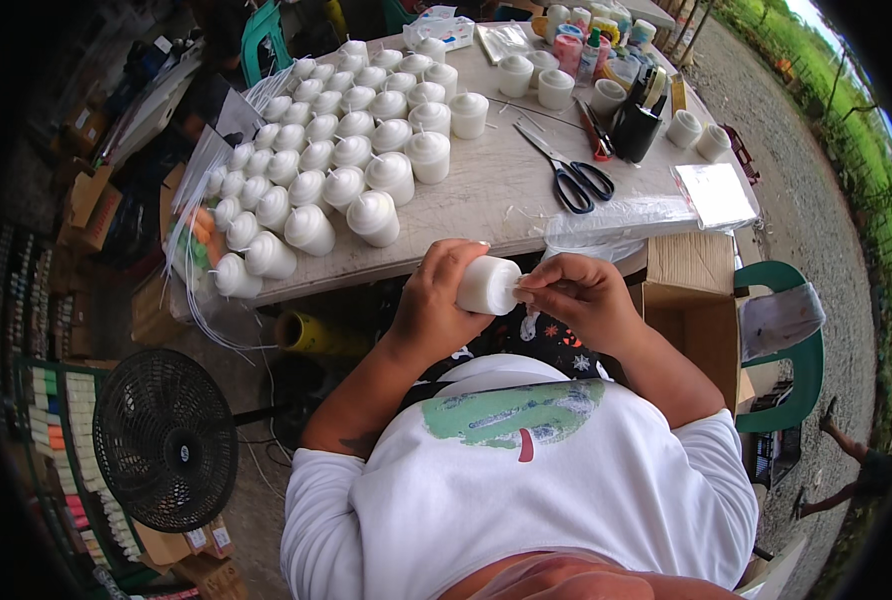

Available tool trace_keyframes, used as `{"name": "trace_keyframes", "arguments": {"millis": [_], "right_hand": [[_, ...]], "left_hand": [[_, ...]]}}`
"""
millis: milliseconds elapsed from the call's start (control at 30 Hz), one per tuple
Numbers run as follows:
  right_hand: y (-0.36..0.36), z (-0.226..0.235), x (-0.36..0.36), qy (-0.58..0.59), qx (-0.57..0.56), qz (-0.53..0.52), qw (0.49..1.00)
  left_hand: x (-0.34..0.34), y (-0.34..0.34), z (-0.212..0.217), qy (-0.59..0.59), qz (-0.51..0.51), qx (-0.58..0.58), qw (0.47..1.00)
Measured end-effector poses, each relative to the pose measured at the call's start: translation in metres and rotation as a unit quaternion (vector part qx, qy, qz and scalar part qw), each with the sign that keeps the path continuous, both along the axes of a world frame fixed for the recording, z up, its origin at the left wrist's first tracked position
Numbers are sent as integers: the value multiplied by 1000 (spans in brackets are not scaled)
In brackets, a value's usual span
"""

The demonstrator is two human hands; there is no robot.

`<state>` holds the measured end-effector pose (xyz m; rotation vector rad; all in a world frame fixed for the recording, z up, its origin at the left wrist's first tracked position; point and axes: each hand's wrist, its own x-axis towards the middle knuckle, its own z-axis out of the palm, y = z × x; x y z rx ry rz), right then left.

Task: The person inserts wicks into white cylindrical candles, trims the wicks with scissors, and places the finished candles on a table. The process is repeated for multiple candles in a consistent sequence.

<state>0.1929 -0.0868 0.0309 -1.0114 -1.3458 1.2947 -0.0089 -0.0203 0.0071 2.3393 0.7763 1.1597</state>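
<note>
In front of my body, at the table's near edge, a short white candle (486,286) lies tilted on its side in my left hand (432,298). The fingers of that hand wrap round its left side. My right hand (586,300) is closed in a pinch at the candle's right end face, thumb and forefinger touching near its middle. What sits between those fingertips is too small to make out; it may be the wick. Many similar white candles (354,152) with domed tops stand upright in rows on the table's left half, several with wicks sticking up.
On the table (496,200) lie open black-handled scissors (574,183), a red-handled cutter (598,140), and a black tape dispenser (640,122). Jars and cups (556,88) crowd the far right. A black fan (166,440) stands at left; a cardboard box (688,285) and green chair (801,365) at right.
</note>
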Motion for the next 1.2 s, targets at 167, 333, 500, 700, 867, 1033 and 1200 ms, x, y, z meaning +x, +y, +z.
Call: {"name": "trace_keyframes", "arguments": {"millis": [167,333,500,700,867,1033,1200], "right_hand": [[-2,1,-3,-8,13,-10,1000],[1,3,-2,67,-34,-10,997],[-1,6,-3,29,-40,-29,998],[-2,4,-6,-111,74,-64,989],[1,8,-4,-209,171,-61,961],[1,28,-3,-303,201,-22,931],[4,36,-3,-382,254,27,888]], "left_hand": [[0,0,0,3,7,6,1000],[1,-2,3,-1,16,20,1000],[1,-2,6,-9,22,34,999],[1,-2,5,-2,27,38,999],[1,-2,4,3,19,26,999],[0,-4,5,4,2,-13,1000],[-5,-2,11,18,-16,-45,999]]}}
